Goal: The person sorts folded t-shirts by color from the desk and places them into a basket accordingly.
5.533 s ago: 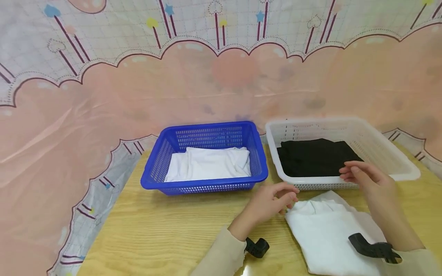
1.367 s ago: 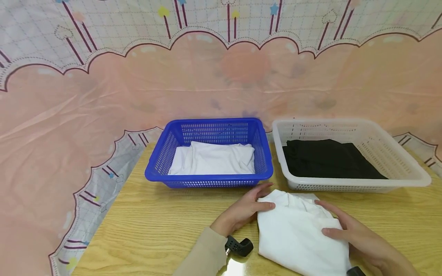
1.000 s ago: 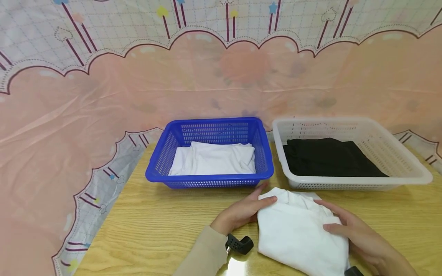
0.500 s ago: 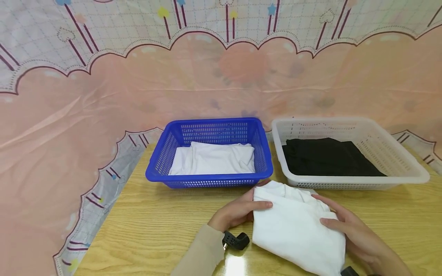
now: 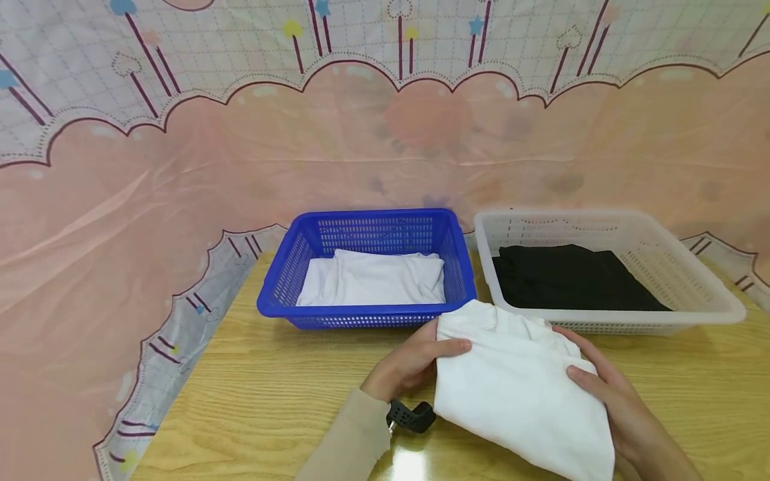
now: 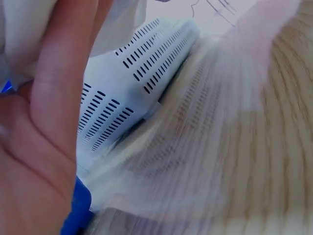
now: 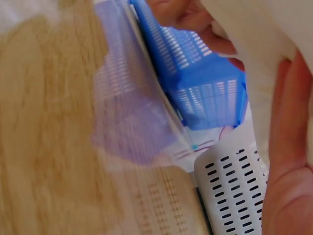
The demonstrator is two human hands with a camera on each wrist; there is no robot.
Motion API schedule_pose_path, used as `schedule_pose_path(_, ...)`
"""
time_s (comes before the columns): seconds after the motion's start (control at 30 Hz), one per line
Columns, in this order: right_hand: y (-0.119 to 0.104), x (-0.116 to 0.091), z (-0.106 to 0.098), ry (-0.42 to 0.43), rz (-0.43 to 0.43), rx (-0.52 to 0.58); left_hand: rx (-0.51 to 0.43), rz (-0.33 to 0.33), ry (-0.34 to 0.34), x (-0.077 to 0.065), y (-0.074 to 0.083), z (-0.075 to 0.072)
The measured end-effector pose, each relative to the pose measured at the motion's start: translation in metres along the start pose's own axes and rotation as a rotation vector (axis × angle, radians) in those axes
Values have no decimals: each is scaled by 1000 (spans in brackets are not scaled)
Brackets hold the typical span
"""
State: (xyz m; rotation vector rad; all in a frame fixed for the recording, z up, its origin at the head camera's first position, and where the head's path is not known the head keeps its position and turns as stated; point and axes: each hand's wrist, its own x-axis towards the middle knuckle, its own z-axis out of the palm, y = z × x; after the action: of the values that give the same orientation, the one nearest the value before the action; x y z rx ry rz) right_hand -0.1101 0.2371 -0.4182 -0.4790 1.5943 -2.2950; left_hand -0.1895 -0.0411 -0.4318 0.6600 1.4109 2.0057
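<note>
Both hands hold a folded white garment (image 5: 517,394) tilted above the table, in front of the two baskets. My left hand (image 5: 409,364) grips its left edge, thumb on top and the other fingers behind or under the cloth. On the right edge my right hand (image 5: 622,407) does the same. Gathered folds run along the garment's far edge. In the left wrist view the left hand (image 6: 46,127) has white fabric against its fingers. The right wrist view shows the right hand (image 7: 291,152) beside the garment (image 7: 259,54), with the left hand's fingertips beneath the cloth.
A blue basket (image 5: 367,311) with folded white cloth (image 5: 385,277) stands behind the left hand. To its right is a white basket (image 5: 625,316) holding folded black cloth (image 5: 571,277). Both stand on a wooden table (image 5: 259,401) before a patterned curtain (image 5: 289,153).
At first both hands hovered apart over the garment lying on the table. They then took its two sides, and now it has risen and its far edge overlaps the baskets' front rims in view.
</note>
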Motion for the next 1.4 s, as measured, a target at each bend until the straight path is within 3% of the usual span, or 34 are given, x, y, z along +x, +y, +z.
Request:
schedule_pose_path(0.23, -4, -2, 5, 73, -28, -80, 77, -28, -72, -3, 6, 1)
schedule_pose_path(0.47, -4, -3, 5, 11, -65, 14, 28, -15, -71, -4, 15, 3)
schedule_pose_path(0.63, -6, -6, 5, 53, -61, 50, -22, 28, -117, -3, 26, 4)
schedule_pose_path(1.07, -18, 10, 22, 164, -101, 89, 61, 154, -63, -15, 66, 8)
schedule_pose_path(1.23, -24, 20, 25, 202, -85, 70, 47, 169, -21, -15, 66, -2)
schedule_pose_path(1.4, -30, 30, 25, 238, -83, 64, 124, 181, -33, -18, 69, -7)
